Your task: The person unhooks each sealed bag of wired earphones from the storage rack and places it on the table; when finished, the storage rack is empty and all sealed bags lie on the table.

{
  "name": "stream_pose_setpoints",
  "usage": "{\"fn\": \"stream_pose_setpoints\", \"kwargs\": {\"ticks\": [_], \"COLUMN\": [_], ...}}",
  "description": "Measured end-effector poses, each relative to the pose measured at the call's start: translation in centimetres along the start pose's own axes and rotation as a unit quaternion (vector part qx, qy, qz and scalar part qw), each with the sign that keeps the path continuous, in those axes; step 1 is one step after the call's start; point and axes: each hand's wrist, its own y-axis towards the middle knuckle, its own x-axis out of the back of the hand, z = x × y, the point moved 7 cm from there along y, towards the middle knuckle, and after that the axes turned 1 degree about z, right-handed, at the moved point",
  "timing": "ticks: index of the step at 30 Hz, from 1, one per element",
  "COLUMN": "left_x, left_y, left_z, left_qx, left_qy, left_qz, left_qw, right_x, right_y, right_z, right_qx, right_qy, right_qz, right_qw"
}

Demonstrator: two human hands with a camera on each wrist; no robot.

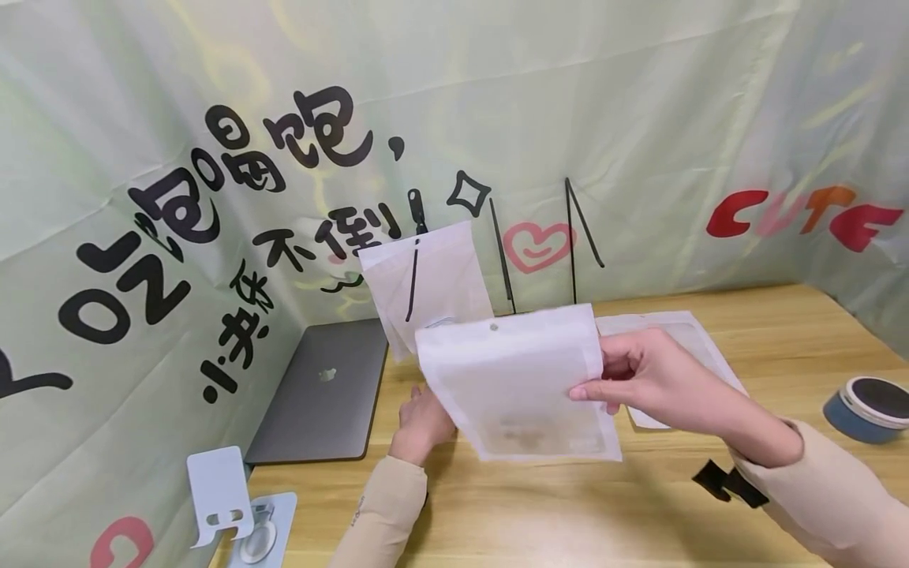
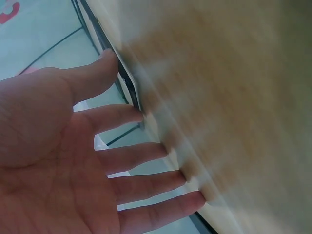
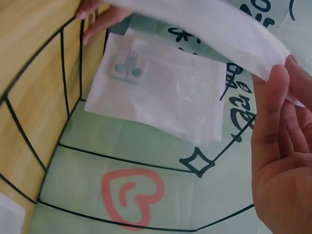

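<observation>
My right hand (image 1: 660,383) pinches the right edge of a white translucent zip pouch (image 1: 514,386) between thumb and fingers, holding it raised above the table. A small hole shows near the pouch's top edge. Behind it, a second white pouch (image 1: 436,272) with a small printed label is up against a black wire rack (image 3: 63,87). My left hand (image 1: 424,418) is low at the tabletop, partly hidden by the held pouch in the head view. In the left wrist view, its fingers (image 2: 146,185) are spread and fairly straight, fingertips at the wooden surface, with nothing gripped.
Another white pouch (image 1: 689,339) lies flat on the wooden table (image 1: 767,339) at the right. A grey laptop (image 1: 319,386) lies closed at the left, with a white stand (image 1: 220,489) in front. A round blue tin (image 1: 862,422) is at the far right. Printed fabric surrounds the table.
</observation>
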Motion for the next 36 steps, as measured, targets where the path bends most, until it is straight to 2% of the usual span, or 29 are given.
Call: {"fn": "stream_pose_setpoints", "kwargs": {"ticks": [5,11,14,19,27,32,36], "left_x": [0.3,-0.2,-0.2,-0.5,-0.4,-0.6,-0.7], "left_y": [-0.4,-0.1,0.0,0.3,0.5,0.5,0.5], "left_z": [0.1,0.2,0.1,0.0,0.1,0.1,0.1], "left_qx": [-0.001,0.007,0.004,0.003,0.008,0.005,0.006], "left_qy": [0.001,-0.043,-0.023,0.019,0.015,0.013,0.008], "left_qz": [-0.009,0.004,0.009,0.015,0.020,0.024,0.027], "left_qw": [1.0000,0.9991,0.9997,0.9997,0.9997,0.9996,0.9996], "right_x": [-0.9,-1.9,-2.1,-1.9,-1.5,-1.4,-1.7], "right_y": [-1.8,-3.8,-4.5,-5.5,-7.4,-8.4,-9.2], "right_z": [-0.2,-1.8,-2.9,-5.2,-8.8,-10.6,-11.9], "right_qx": [0.012,-0.003,-0.018,-0.067,-0.161,-0.195,-0.229], "right_qy": [0.007,0.037,0.046,0.061,0.077,0.028,-0.016], "right_qz": [0.015,0.030,0.029,0.023,0.020,0.020,0.028], "right_qw": [0.9998,0.9988,0.9983,0.9957,0.9838,0.9802,0.9729]}}
